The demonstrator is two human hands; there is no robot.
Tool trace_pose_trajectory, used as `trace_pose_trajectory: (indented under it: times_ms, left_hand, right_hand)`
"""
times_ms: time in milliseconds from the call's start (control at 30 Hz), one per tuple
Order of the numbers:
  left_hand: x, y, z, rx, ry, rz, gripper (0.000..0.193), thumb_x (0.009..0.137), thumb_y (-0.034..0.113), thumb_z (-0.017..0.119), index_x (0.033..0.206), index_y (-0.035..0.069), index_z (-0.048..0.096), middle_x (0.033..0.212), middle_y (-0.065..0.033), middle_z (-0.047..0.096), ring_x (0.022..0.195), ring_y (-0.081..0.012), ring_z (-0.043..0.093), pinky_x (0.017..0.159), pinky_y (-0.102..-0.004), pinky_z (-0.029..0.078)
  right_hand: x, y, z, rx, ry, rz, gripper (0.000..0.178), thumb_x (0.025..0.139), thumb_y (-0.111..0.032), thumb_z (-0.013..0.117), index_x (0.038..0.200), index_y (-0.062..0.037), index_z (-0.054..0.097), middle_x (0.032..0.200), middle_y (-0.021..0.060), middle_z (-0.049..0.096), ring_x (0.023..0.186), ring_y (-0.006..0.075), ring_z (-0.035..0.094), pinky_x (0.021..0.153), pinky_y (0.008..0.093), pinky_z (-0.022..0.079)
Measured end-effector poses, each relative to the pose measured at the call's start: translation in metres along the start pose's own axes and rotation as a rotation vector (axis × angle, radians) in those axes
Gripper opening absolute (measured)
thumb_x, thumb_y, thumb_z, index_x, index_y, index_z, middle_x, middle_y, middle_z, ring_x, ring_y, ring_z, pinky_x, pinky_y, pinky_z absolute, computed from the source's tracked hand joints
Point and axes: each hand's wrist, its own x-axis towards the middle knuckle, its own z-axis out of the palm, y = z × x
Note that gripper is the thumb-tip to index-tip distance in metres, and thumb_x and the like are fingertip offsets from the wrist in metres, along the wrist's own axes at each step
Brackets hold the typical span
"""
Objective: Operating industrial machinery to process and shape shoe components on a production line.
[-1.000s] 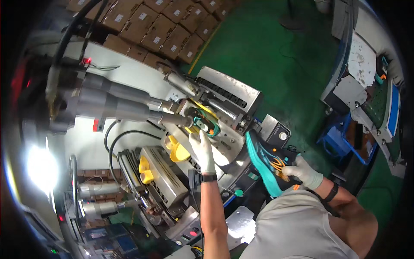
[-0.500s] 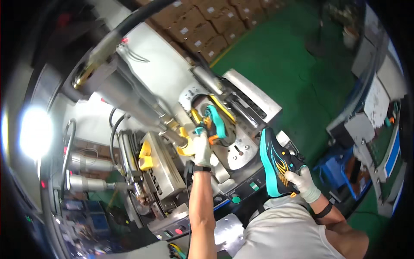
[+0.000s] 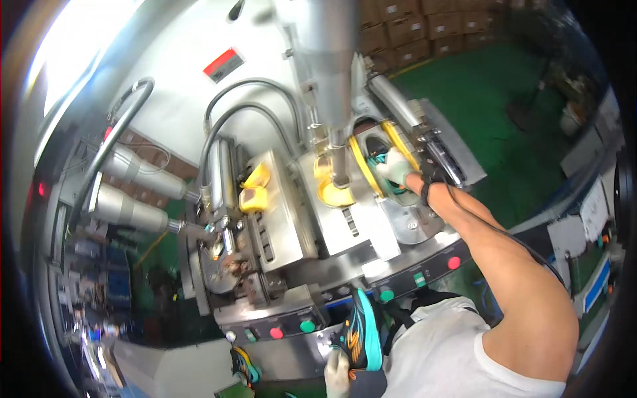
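My left hand [image 3: 337, 377], in a white glove, grips a black sports shoe [image 3: 356, 341] with a teal sole and orange markings. This shoe is held upright before the front panel, near my body. My right hand [image 3: 395, 167], gloved and with a black wristband, reaches into the press's right station. There it grips a dark shoe with teal parts [image 3: 376, 147], lying between two yellow side pads [image 3: 363, 169]. The hand covers much of that shoe.
Left of that station are yellow curved pads [image 3: 336, 194] below a metal press cylinder [image 3: 340, 159]. More yellow pads [image 3: 253, 198] sit by the left station. Green and red buttons [image 3: 387, 295] line the front panel. Another shoe [image 3: 245, 366] lies lower left. Cartons [image 3: 405, 30] are stacked behind.
My left hand has drawn a shoe out of the right station and down toward me. My right hand has carried its shoe from beside me into that station. The view has turned left.
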Motion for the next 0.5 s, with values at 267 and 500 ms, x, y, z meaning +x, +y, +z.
trace_pose_trajectory:
  times_ms: [267, 500]
  left_hand:
    - [-0.045, -0.166, 0.012, 0.023, 0.715, -0.126, 0.062, 0.105, 0.017, 0.054, 0.157, -0.009, 0.034, 0.149, -0.0353, 0.053, 0.13, -0.0424, 0.062, 0.11, -0.0447, 0.048]
    - [0.022, -0.275, 0.083, -0.008, 1.043, -0.082, 0.066, 0.101, 0.02, 0.058, 0.155, -0.006, 0.03, 0.14, -0.0354, 0.055, 0.127, -0.0544, 0.058, 0.107, -0.0555, 0.045]
  right_hand:
    - [0.023, 0.034, 0.011, 0.202, 0.033, -0.327, 0.051, 0.088, -0.04, 0.078, 0.101, 0.0075, 0.065, 0.096, 0.0323, 0.072, 0.095, 0.049, 0.071, 0.083, 0.0539, 0.054]
    - [0.037, 0.046, 0.019, 0.353, -0.202, -0.333, 0.035, 0.088, -0.029, 0.079, 0.093, 0.0031, 0.068, 0.087, 0.0138, 0.073, 0.078, 0.0274, 0.07, 0.074, 0.0427, 0.053]
